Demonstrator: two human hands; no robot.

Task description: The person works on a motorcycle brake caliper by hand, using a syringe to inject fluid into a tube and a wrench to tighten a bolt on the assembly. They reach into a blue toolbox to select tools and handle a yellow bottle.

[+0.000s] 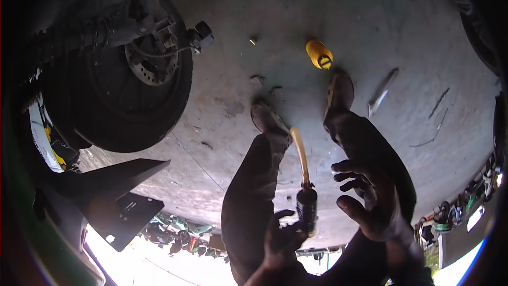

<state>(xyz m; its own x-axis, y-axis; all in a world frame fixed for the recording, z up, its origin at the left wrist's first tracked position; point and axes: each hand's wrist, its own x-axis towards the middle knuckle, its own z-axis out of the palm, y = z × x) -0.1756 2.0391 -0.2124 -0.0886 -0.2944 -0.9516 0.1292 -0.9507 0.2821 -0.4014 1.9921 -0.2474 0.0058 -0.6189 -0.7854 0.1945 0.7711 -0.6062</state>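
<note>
up and to the left of the hands, well apart, a big black wheel (135, 92) with a toothed disc and chain stands on the grey concrete floor (370, 16). a dark angled metal plate (114, 196) lies left of the left hand, near the floor's edge. the person's two legs run away from the hands toward the shoes.

the left hand (283, 241) is clenched round a small dark bottle (307, 209), whose yellowish tube (300, 153) points up and away between the legs. the right hand (370, 201) is released, fingers curled loosely, just beside the bottle on its right and not touching it.

a yellow bottle (319, 54) lies far ahead of the hands, beyond the shoes. the dark bottle is possibly an oil can; the light is poor.

for a clean job, i would keep the bottle steady and upright, and squeeze gently so the tube does not drip.
</note>
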